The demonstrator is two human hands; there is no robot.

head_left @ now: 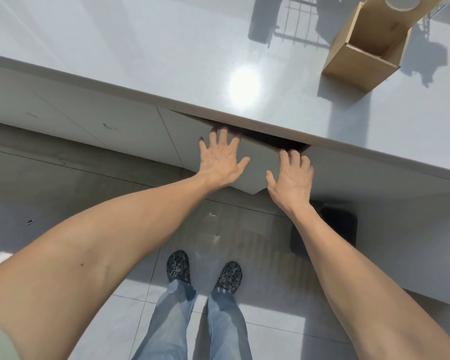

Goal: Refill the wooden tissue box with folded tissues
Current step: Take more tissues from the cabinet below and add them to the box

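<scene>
1. Left hand [220,162] lies flat with fingers spread on the pale cabinet door [255,165], gripping nothing.
2. Right hand [291,178] presses the same door, fingertips curled at its top edge beside a dark gap.
3. Wooden tissue box [369,45] stands empty and open-topped on the white counter [166,61], well away from both hands.

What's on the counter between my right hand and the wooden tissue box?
Nothing: the head view shows bare countertop between right hand and wooden tissue box.
</scene>
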